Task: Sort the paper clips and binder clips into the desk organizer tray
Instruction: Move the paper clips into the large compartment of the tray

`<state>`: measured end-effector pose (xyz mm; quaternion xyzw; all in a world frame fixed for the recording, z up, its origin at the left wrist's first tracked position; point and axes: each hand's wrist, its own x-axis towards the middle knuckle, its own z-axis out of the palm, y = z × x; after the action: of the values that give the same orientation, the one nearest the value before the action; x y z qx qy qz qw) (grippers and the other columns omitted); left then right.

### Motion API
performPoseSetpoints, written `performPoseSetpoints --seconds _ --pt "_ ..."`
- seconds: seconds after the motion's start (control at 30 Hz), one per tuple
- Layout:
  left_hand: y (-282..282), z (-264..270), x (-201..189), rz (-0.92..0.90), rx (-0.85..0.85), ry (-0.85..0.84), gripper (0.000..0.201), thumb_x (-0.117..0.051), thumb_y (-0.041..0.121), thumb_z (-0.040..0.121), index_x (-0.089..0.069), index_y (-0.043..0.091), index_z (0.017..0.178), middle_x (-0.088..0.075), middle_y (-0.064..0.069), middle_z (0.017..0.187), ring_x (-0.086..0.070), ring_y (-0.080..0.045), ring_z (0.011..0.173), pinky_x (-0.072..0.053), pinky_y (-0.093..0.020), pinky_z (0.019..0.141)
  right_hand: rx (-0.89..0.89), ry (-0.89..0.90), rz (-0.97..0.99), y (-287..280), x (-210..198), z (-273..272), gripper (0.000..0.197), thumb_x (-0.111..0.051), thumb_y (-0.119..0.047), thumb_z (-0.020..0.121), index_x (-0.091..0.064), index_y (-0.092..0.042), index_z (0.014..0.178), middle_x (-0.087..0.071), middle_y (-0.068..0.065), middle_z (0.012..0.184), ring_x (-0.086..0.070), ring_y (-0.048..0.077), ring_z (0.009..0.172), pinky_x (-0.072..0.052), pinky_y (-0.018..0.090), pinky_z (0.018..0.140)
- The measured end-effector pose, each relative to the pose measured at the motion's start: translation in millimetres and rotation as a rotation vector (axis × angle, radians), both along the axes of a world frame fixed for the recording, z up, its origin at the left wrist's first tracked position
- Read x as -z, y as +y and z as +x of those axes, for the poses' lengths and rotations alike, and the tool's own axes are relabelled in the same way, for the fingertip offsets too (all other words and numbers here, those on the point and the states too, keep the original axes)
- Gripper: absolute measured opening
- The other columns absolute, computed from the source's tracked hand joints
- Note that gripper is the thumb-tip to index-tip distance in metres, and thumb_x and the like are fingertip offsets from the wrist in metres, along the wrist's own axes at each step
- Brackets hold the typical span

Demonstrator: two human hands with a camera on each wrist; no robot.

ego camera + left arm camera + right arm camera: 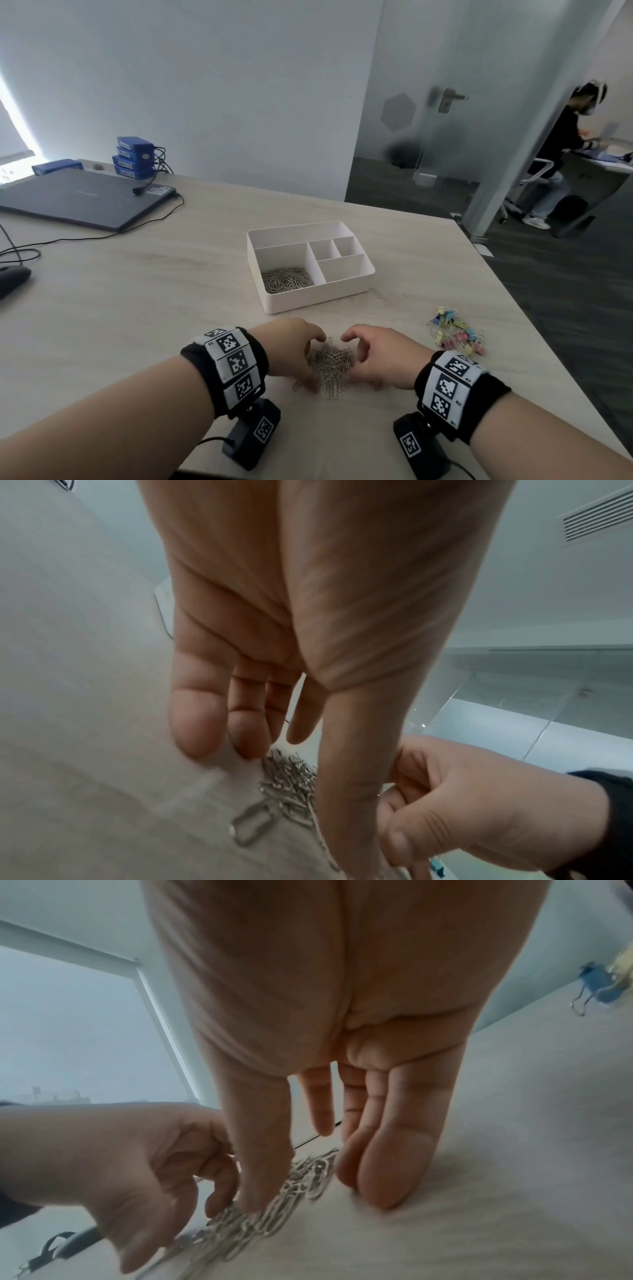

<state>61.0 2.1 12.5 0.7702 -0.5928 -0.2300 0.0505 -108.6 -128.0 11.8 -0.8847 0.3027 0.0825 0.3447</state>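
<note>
Though half-hidden, paperclips (330,359) seemingly within hands (291,349) (380,359)

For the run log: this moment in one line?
left hand, right hand: cup paper clips | tray: part filled | binder clips: untouched

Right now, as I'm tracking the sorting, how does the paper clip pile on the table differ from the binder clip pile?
The paper clip pile is bare silver wire; the binder clip pile is pastel: yellow, pink, blue. The paper clip pile sits between the left hand and right hand, which curl round it; the binder clip pile lies untouched to the right. Both lie on the table, outside the tray.
</note>
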Motion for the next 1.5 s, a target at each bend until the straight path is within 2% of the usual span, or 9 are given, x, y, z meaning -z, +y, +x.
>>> performPoseSetpoints --seconds 0.1,0.17,0.37,0.5,0.77,0.87,1.07,1.3,1.5 --pt "0.5 -4.2 -0.4 0.027 0.017 -0.048 0.094 -0.086 0.055 0.061 -0.045 0.031 0.142 -0.052 0.002 0.123 -0.057 -0.02 0.108 -0.05 -0.033 0.093 -0.053 0.1 -0.08 1.7 -5.2 -1.6 0.09 -0.088 -0.038 0.066 -0.045 -0.031 0.145 -0.05 -0.005 0.102 -0.063 0.015 0.063 -0.054 0.026 0.051" --pt "-2.4 -9.7 0.0 0.025 0.023 -0.062 0.085 -0.088 0.054 0.058 -0.052 0.034 0.132 -0.05 0.003 0.118 -0.058 -0.021 0.105 -0.052 -0.036 0.092 -0.088 0.117 -0.12 7.8 -6.1 1.0 0.094 -0.09 -0.041 0.061 -0.046 -0.031 0.143 -0.048 -0.005 0.11 -0.065 0.015 0.074 -0.059 0.028 0.052" --pt "-9.1 -12.1 2.2 -0.041 0.001 -0.057 0.059 -0.082 0.049 0.069 -0.06 0.035 0.122 -0.049 0.005 0.101 -0.058 -0.02 0.097 -0.051 -0.032 0.088 -0.086 0.063 -0.156 14.8 -2.7 10.9 0.056 -0.083 -0.041 0.067 -0.059 -0.026 0.116 -0.064 -0.001 0.105 -0.061 0.009 0.057 -0.049 0.025 0.044" --pt "-10.5 -11.1 5.8 -0.099 -0.036 -0.024 0.045 -0.077 0.049 0.074 -0.065 0.034 0.115 -0.058 0.002 0.102 -0.057 -0.019 0.093 -0.051 -0.03 0.085 0.003 -0.003 -0.088 15.0 1.9 16.0 0.035 -0.082 -0.032 0.071 -0.06 -0.027 0.098 -0.067 0.001 0.095 -0.072 0.028 0.071 -0.061 0.04 0.056" --pt "-14.5 -8.8 7.2 -0.165 -0.061 0.013 0.028 -0.068 0.043 0.082 -0.071 0.029 0.106 -0.063 0.005 0.098 -0.057 -0.015 0.085 -0.047 -0.025 0.076 0.056 -0.06 -0.088 13.3 7.1 24.3 0.014 -0.073 -0.023 0.077 -0.066 -0.022 0.089 -0.069 0.001 0.088 -0.069 0.024 0.066 -0.058 0.034 0.057" --pt "-16.2 -7.4 4.8 -0.158 -0.067 0.038 0.023 -0.067 0.036 0.082 -0.072 0.027 0.102 -0.068 0.004 0.1 -0.061 -0.017 0.086 -0.049 -0.026 0.075 0.071 -0.071 -0.076 12.4 7.6 25.5 0.014 -0.069 -0.02 0.076 -0.067 -0.024 0.089 -0.071 0.002 0.09 -0.072 0.028 0.072 -0.06 0.036 0.057" --pt "-19.7 -3.5 3.8 -0.151 -0.101 0.071 0.003 -0.065 0.029 0.08 -0.064 0.031 0.079 -0.058 0.01 0.072 -0.062 -0.015 0.068 -0.059 -0.03 0.07 0.1 -0.097 -0.012 8.9 10.0 26.6 0.015 -0.066 -0.014 0.076 -0.069 -0.021 0.088 -0.07 0.006 0.085 -0.066 0.022 0.061 -0.06 0.039 0.057" --pt "-22.0 5.3 7.6 -0.158 -0.133 0.142 0.009 -0.071 0.029 0.076 -0.07 0.03 0.084 -0.058 0.015 0.071 -0.062 -0.012 0.075 -0.056 -0.027 0.068 0.132 -0.13 0.044 4.5 12.2 24.7 0.013 -0.066 -0.01 0.078 -0.07 -0.021 0.084 -0.072 0.009 0.086 -0.066 0.018 0.058 -0.061 0.037 0.057" --pt "-20.4 13.7 -0.3 -0.165 -0.192 0.344 0.008 -0.071 0.018 0.08 -0.07 0.023 0.087 -0.065 0.009 0.071 -0.063 -0.011 0.057 -0.062 -0.031 0.059 0.153 -0.174 0.099 -0.7 11.8 23.3 0.01 -0.066 -0.008 0.08 -0.071 -0.013 0.087 -0.07 0.005 0.076 -0.065 0.016 0.055 -0.059 0.036 0.057"
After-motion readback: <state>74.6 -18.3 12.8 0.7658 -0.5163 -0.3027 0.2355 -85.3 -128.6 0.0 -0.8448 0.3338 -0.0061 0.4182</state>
